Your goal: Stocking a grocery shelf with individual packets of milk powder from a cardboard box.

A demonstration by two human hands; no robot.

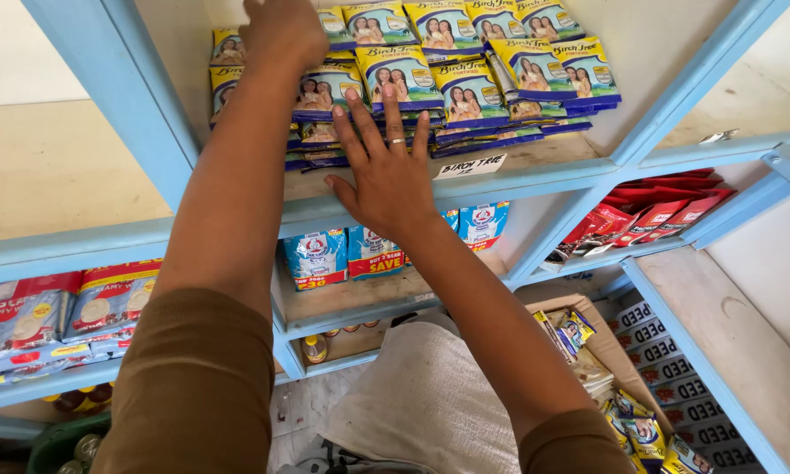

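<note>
Reaching up into the light-blue shelf unit, the person has both hands among the stacked yellow-and-blue milk powder sachets on its upper board. The left hand lies on top of the sachets at the far left of that compartment, close to the blue upright; its fingers curl out past the top edge of the view, so whether they grip a packet cannot be told. The right hand is spread flat, fingers wide apart and pressed against the front edges of the sachet stacks, holding nothing, with its wrist crossing the shelf's front rail beside a small white label card. To the right of the sachets, the board lies bare up to the next upright. Below that rail, blue-and-white pouches stand at the back of the next compartment, with open board in front of them. Right of the unit's middle upright, red sachets lie fanned near the edge. Lower right, an open cardboard box holds more sachets.
</note>
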